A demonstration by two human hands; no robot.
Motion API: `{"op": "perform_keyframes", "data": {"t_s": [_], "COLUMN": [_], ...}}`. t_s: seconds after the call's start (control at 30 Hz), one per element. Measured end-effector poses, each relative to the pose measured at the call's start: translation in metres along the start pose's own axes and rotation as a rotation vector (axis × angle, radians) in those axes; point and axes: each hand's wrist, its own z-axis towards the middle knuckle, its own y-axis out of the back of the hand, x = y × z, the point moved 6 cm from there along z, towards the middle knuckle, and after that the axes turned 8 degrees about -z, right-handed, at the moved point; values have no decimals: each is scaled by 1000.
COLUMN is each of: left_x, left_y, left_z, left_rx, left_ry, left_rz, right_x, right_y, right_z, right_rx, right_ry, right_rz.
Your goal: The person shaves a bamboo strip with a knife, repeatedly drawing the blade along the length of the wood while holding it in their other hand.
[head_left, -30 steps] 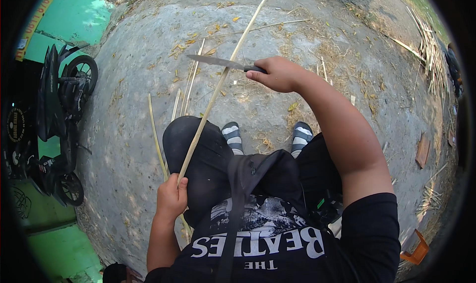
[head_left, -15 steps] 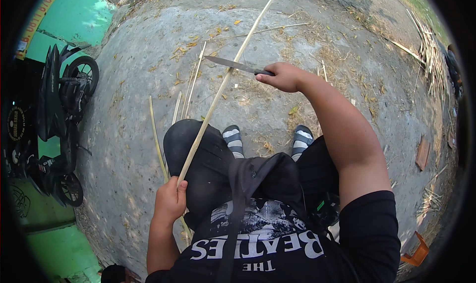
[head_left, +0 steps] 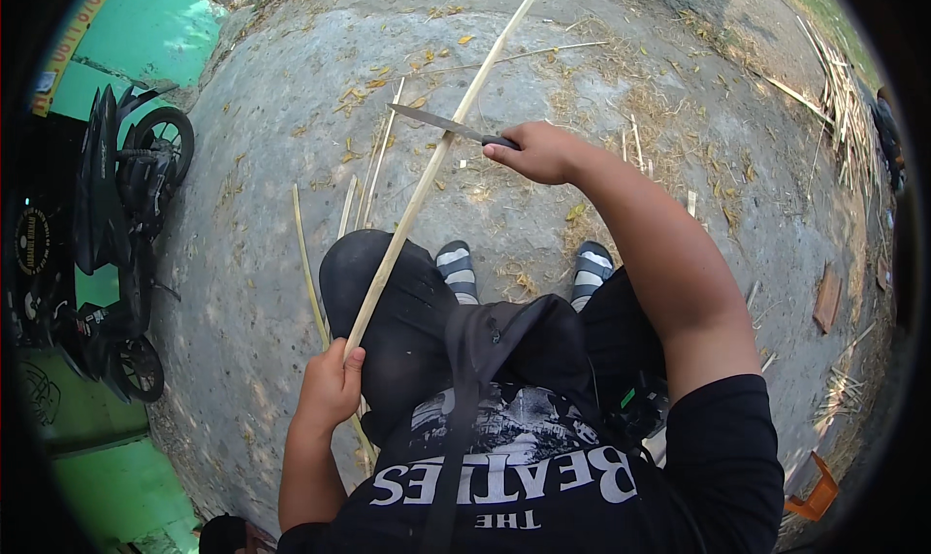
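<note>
A long pale bamboo strip slants from beside my left thigh up and away over the ground. My left hand is closed around its near end, thumb on top. In my right hand is the dark handle of a knife. Its long blade points left and lies across the strip beyond my knee, apparently touching it. The strip passes over my left knee in black trousers.
More thin strips lie on the concrete left of my knee. A motorbike stands at the left by a green wall. At the far right lies a large pile of split strips. A brown block and an orange object are nearer.
The knife and my right hand have shifted slightly left and toward the strip's far side. My left hand has barely moved and keeps its grip.
</note>
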Motion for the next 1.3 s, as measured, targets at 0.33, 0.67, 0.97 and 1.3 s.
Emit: {"op": "perform_keyframes", "data": {"t_s": [0.33,0.67,0.97,1.3], "left_x": [-10,9,9,12], "left_y": [3,-1,6,3], "left_z": [6,-6,-3,-4], "left_rx": [4,-55,-15,-34], "left_ry": [-68,-21,29,14], "left_rz": [-1,-77,-94,-100], "right_x": [-29,39,47,10], "right_y": [1,5,-3,15], "right_z": [1,-17,-15,-7], "right_rx": [-33,-24,7,-156], "right_ry": [40,241,234,29], "right_rz": [33,-32,-85,36]}}
